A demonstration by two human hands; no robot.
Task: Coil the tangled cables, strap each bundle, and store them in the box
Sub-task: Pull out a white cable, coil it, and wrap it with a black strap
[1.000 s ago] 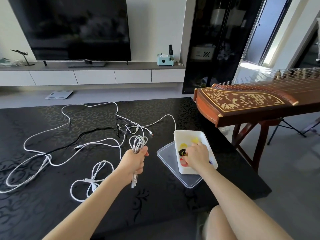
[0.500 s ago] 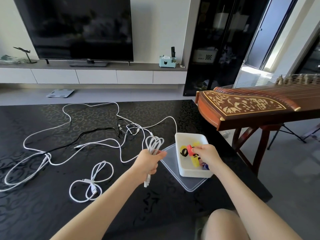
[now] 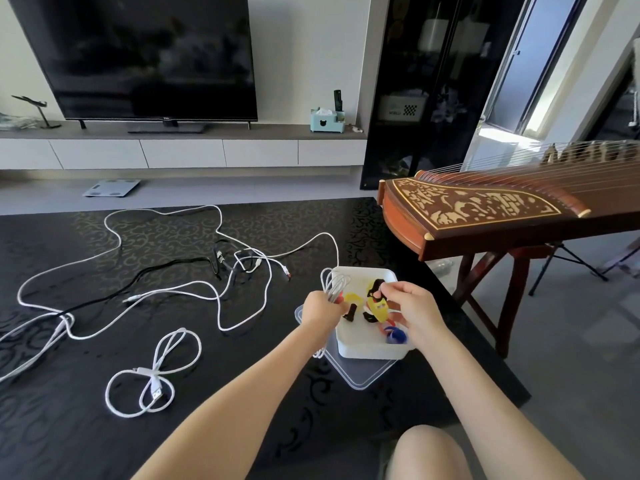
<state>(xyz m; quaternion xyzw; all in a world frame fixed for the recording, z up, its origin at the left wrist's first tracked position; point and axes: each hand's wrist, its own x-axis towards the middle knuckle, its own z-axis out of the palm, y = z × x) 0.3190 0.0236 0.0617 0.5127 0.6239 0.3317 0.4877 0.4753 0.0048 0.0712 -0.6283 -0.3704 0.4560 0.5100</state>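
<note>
Now | left hand (image 3: 320, 311) grips one white coil (image 3: 334, 282) | right hand (image 3: 412, 306) pinches one yellow strap (image 3: 378, 305) | one box (image 3: 367, 351)

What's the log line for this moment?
left hand: grips coiled white cable | right hand: pinches yellow strap above white box | pending: tangled cables on table

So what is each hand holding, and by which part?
Left hand grips the coiled white cable round the middle of its loops. Right hand pinches a yellow strap by its black upper end, over the box.
</note>
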